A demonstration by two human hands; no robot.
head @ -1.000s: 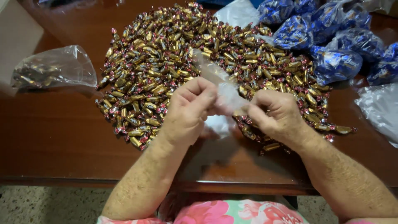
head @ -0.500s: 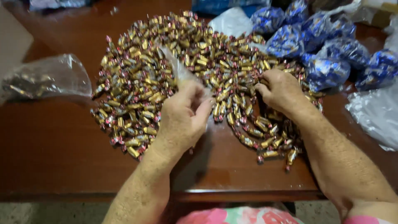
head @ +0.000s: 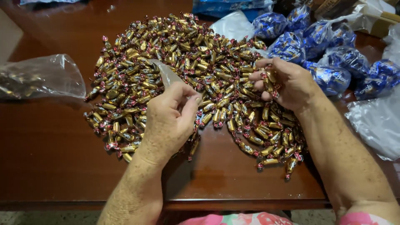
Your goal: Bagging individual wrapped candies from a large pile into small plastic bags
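Her left hand (head: 171, 121) pinched a small clear plastic bag (head: 166, 75) upright, mouth up for filling, while her right hand (head: 287, 83) closed around several gold-wrapped candies (head: 268, 79) scooped from the pile (head: 187, 62) on the wooden table (head: 50, 158).

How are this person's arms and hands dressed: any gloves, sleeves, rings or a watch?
Both hands, left hand and right hand, are bare: no gloves, rings or watch visible. The forearms are uncovered to the frame's bottom edge. Only a pink floral garment shows at the bottom edge.
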